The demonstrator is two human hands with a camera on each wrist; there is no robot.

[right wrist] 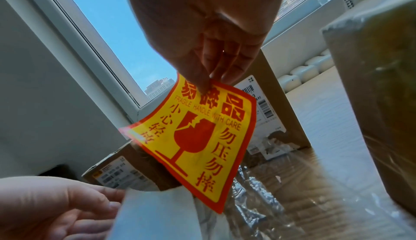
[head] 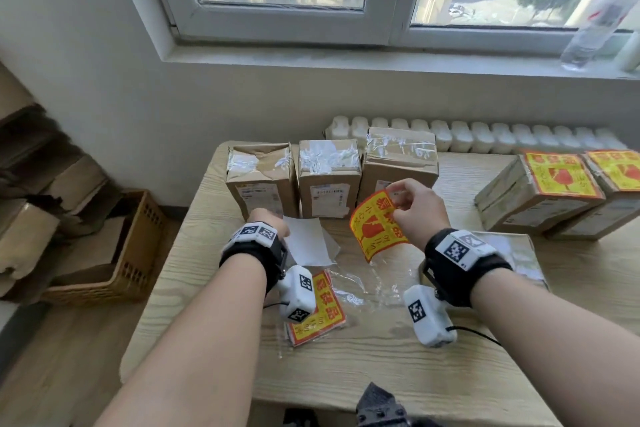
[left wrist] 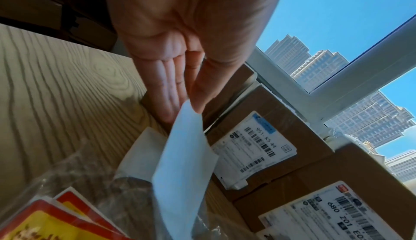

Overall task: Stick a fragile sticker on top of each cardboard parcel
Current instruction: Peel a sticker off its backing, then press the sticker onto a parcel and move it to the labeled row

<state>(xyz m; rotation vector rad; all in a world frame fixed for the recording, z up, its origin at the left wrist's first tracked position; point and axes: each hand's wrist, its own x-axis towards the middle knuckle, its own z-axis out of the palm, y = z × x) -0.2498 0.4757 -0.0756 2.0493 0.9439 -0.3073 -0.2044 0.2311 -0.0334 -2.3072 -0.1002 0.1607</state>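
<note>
My right hand (head: pixel 398 203) (right wrist: pixel 212 81) pinches the top edge of a peeled yellow-and-red fragile sticker (head: pixel 375 227) (right wrist: pixel 200 137), which hangs curled above the table. My left hand (head: pixel 273 222) (left wrist: pixel 188 107) pinches a corner of the white backing paper (head: pixel 308 243) (left wrist: pixel 182 156) just in front of three upright cardboard parcels (head: pixel 259 180) (head: pixel 327 180) (head: pixel 398 163) with bare taped tops. Two parcels at the right (head: pixel 540 194) (head: pixel 616 184) carry fragile stickers on top. A stack of stickers (head: pixel 320 308) (left wrist: pixel 42 224) lies in a clear bag under my left wrist.
Another flat parcel (head: pixel 519 250) lies under my right wrist. A woven basket (head: pixel 138 253) and piled cardboard sit on the floor at the left. A white radiator (head: pixel 485 137) runs behind the wooden table (head: pixel 363 367). A plastic bottle (head: pixel 588 35) stands on the sill.
</note>
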